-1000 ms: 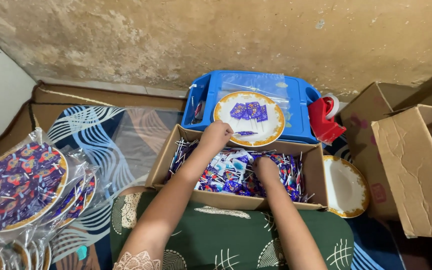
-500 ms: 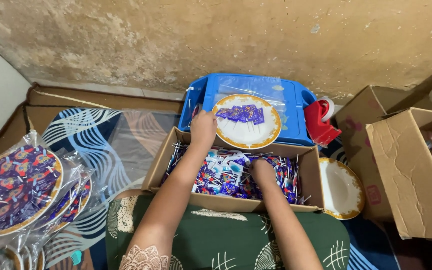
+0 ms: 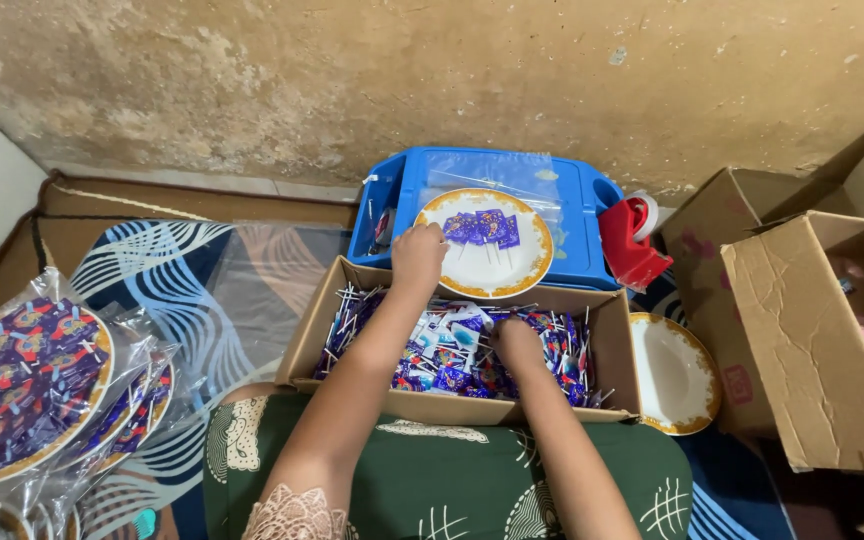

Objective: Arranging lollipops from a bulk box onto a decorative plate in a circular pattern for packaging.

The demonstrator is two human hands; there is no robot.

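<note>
A green patterned cushion (image 3: 432,480) lies nearest, and just beyond it an open cardboard box (image 3: 307,345) is filled with wrapped lollipops (image 3: 452,345). The right hand (image 3: 517,345) is buried in that heap, fingers curled into it; what it grips cannot be told. Further off, the left hand (image 3: 419,255) reaches, fingers bunched, to the rim of a gold-edged white plate (image 3: 492,265), where a few purple lollipops (image 3: 482,228) lie, on a blue tray (image 3: 577,265) by the wall
</note>
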